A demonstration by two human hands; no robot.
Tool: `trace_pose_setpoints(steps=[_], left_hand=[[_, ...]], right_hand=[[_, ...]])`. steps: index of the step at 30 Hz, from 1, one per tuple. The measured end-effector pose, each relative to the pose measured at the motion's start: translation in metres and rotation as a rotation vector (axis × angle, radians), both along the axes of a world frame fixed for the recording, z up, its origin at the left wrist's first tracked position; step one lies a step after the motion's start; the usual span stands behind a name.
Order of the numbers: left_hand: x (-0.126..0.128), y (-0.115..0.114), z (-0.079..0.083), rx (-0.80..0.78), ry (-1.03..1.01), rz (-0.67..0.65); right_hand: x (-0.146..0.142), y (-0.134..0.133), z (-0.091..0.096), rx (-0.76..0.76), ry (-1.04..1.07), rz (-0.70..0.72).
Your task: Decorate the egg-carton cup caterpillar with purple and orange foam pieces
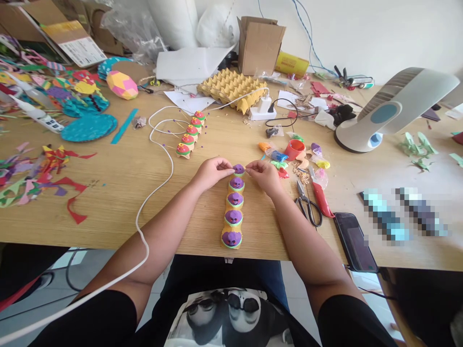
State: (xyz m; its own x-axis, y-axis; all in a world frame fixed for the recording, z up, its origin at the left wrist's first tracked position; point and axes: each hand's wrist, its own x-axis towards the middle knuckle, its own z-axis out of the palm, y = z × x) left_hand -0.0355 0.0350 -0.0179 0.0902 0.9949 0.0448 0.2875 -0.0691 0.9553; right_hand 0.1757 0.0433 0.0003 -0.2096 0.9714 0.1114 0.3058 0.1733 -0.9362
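A strip of egg carton [235, 199] lies lengthwise in front of me, its several domes coloured purple with small faces and pale green rims. At its far end, my left hand [216, 172] pinches thumb and fingers together against the left side of the last dome. Opposite it, my right hand [265, 176] is closed in a pinch at the right side of that dome, beside a tiny yellowish bit. Whatever sits between the fingertips of either hand is too small to make out. Further back rests a second carton strip [191, 134] with red and green domes, pins around it.
Scissors [308, 205], a red-handled cutter [321, 196] and a phone [355, 242] lie to the right. Coloured clay packets [278, 155] surround a red cup [294, 149]. A white fan [390, 111] stands behind. A white cable [159, 190] crosses the left side; an egg tray [233, 89] lies at the back.
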Motion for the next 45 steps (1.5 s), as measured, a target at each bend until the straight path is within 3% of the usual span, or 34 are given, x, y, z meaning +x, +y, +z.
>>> trace_pose_setpoints(steps=[8, 17, 25, 32, 45], left_hand=[[-0.001, 0.0, -0.002, -0.011, -0.015, -0.014], [-0.001, 0.001, -0.003, -0.018, -0.02, -0.022], [-0.001, 0.001, -0.003, -0.017, -0.034, -0.019], [-0.002, 0.001, -0.004, -0.023, -0.032, -0.038], [-0.001, 0.002, -0.003, -0.027, -0.039, -0.039]], right_hand=[[-0.002, 0.002, -0.006, -0.004, 0.064, 0.014], [0.001, 0.003, -0.004, -0.125, 0.212, -0.011], [0.0, 0.001, -0.003, 0.035, -0.068, 0.019], [-0.009, -0.001, -0.01, 0.048, -0.098, 0.067], [-0.012, -0.002, -0.006, 0.031, -0.078, 0.051]])
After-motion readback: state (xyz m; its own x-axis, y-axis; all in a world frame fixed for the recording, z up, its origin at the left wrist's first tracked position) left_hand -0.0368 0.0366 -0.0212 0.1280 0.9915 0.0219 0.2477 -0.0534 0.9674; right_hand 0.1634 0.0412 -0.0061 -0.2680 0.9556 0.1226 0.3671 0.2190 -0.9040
